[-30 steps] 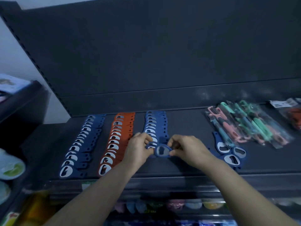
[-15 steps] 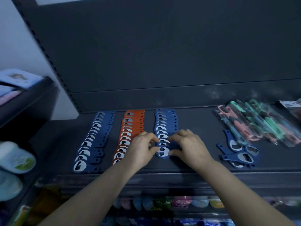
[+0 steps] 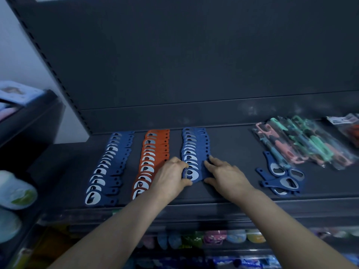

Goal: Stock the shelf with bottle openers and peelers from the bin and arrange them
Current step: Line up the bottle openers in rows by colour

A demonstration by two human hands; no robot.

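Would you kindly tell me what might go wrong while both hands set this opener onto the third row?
The left hand, pinching the front opener, is close beside the orange row; pulling back carelessly may knock its overlapped openers askew. The right hand presses the third row; a hard push may skew it. The loose blue openers lie heaped near the shelf edge; a forearm might sweep them off.

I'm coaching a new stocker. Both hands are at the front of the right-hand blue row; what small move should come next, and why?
Probably let go and send the right hand to the loose blue openers beside it. The left hand pinches the front opener, which lies in line on the blue row, and that row ends short of the shelf edge, unlike the orange row.
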